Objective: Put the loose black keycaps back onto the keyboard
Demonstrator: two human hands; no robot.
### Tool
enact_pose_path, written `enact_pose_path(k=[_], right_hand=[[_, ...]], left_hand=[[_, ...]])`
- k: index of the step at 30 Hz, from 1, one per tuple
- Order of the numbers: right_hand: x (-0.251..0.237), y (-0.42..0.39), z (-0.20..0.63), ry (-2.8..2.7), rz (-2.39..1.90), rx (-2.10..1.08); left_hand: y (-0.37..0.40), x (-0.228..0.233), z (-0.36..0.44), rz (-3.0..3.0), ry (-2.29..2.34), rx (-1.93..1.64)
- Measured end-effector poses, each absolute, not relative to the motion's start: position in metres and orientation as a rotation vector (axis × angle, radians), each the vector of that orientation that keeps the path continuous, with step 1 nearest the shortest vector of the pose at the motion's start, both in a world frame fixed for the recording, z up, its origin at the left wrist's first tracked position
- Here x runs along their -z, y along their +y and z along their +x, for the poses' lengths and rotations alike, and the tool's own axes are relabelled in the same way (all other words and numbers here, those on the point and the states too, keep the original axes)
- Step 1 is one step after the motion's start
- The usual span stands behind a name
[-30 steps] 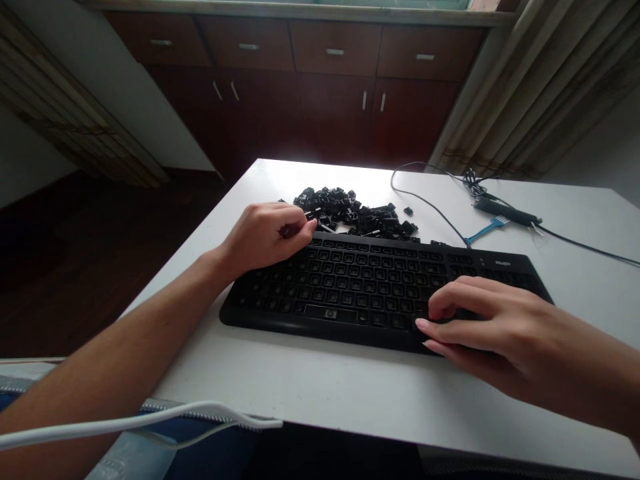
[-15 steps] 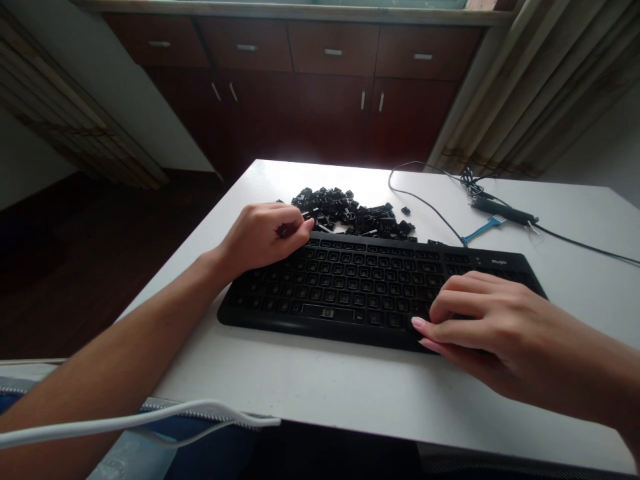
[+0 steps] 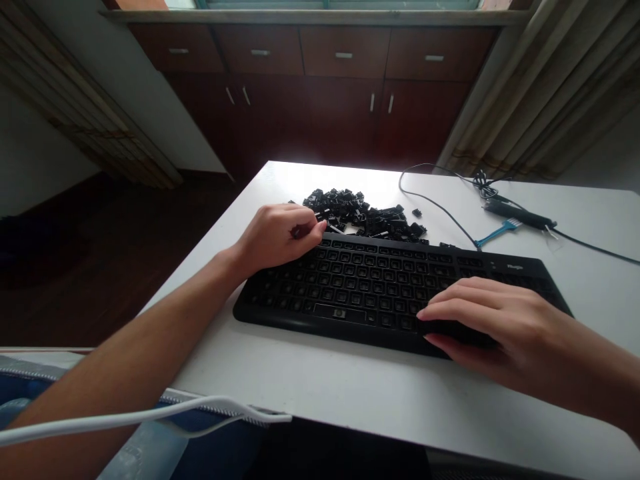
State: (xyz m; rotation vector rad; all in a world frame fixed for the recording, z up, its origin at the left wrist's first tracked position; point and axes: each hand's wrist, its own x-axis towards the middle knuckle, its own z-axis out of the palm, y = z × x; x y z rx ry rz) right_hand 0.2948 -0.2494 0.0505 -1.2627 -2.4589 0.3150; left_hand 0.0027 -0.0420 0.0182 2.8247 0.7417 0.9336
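A black keyboard (image 3: 345,277) lies across the table with its keycaps off and bare key sockets showing. My left hand (image 3: 285,233) rests over its far left corner, fingers curled in and thumb pressed against them. Whatever those fingers hold, if anything, is hidden. Over the keyboard's right part lies my right hand (image 3: 490,320), fingers stretched out and thumb apart near the front edge, with only dark keyboard visible between them. Behind the keyboard is a heap of loose black keycaps (image 3: 335,207), close to my left hand.
A blue brush (image 3: 497,232) and a black stick-shaped tool (image 3: 520,215) lie at the back right beside the bundled keyboard cable (image 3: 483,183). One loose keycap (image 3: 417,213) sits apart from the heap. A white cable (image 3: 200,405) crosses the table's front edge (image 3: 345,430).
The whole view has shifted, so everything sits slightly farther right. My right thumb and index finger have parted a little. My left hand keeps its place at the keyboard's corner.
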Motion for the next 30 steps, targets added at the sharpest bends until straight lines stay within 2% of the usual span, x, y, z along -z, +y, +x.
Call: enact_pose_path(k=[9, 22, 30], right_hand=[[-0.051, -0.248, 0.297, -2.275, -1.317, -0.438], [-0.043, -0.211, 0.365, -1.679, -1.879, 0.106], [-0.019, -0.198, 0.395, -1.592, -2.094, -0.015]], left_hand=[[-0.040, -0.017, 0.000, 2.811, 0.713, -0.905], [-0.040, -0.018, 0.001, 2.827, 0.735, -0.856], [-0.039, -0.017, 0.000, 2.844, 0.712, -0.862]])
